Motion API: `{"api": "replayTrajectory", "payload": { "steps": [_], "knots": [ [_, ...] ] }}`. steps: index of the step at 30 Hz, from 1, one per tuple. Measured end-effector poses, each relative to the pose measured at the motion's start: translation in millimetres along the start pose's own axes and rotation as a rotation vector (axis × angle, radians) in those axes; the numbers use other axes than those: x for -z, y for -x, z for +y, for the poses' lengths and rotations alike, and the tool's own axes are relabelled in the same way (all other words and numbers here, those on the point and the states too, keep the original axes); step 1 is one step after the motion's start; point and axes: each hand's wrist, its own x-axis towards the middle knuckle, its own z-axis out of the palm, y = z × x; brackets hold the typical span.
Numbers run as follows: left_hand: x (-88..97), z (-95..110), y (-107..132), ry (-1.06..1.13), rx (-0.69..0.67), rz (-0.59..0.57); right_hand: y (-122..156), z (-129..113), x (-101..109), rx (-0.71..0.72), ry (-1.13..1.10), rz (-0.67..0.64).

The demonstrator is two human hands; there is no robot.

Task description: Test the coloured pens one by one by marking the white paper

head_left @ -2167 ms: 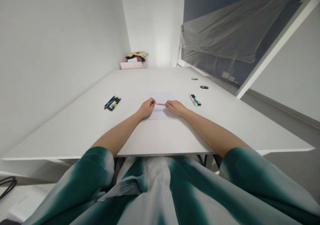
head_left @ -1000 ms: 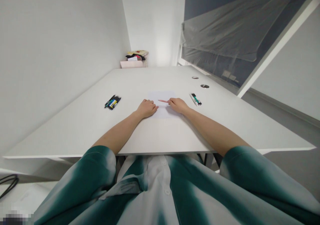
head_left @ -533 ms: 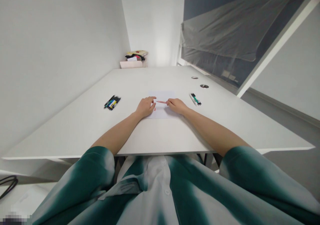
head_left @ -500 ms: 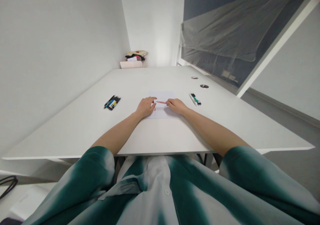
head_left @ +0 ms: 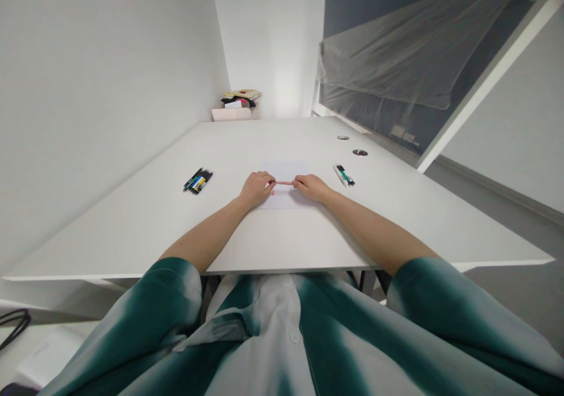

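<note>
Over a white sheet of paper, a slim pink pen lies level between my two hands. My right hand is closed around its right end. At the other end, the fingertips of my left hand pinch the pen's tip, which they hide. Just below those fingers is a small reddish-pink spot on the paper; whether it is a drawn mark or a small object I cannot tell.
Several dark pens lie in a bunch to the left. A few white and green pens lie to the right. Two round cable holes, one dark, are in the white table. A pink box stands at the far end.
My left fingers, which were apart beside the pen's tip, have closed on it. The pen's tip has dropped slightly and my right hand has hardly moved.
</note>
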Motion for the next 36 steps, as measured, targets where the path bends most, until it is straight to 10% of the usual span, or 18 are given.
{"api": "replayTrajectory", "payload": {
  "steps": [20, 30, 36],
  "knots": [
    [5.7, -37, 3, 0.092, 0.328, 0.166, 3, 35, 9, -0.385, -0.099, 0.198],
    [2.6, -23, 2, 0.158, 0.138, 0.051, -14, 27, -17, -0.109, -0.003, 0.087],
    [0.5, -16, 3, 0.135, 0.07, 0.03, -11, 29, -17, -0.045, -0.032, 0.239]
  ]
}}
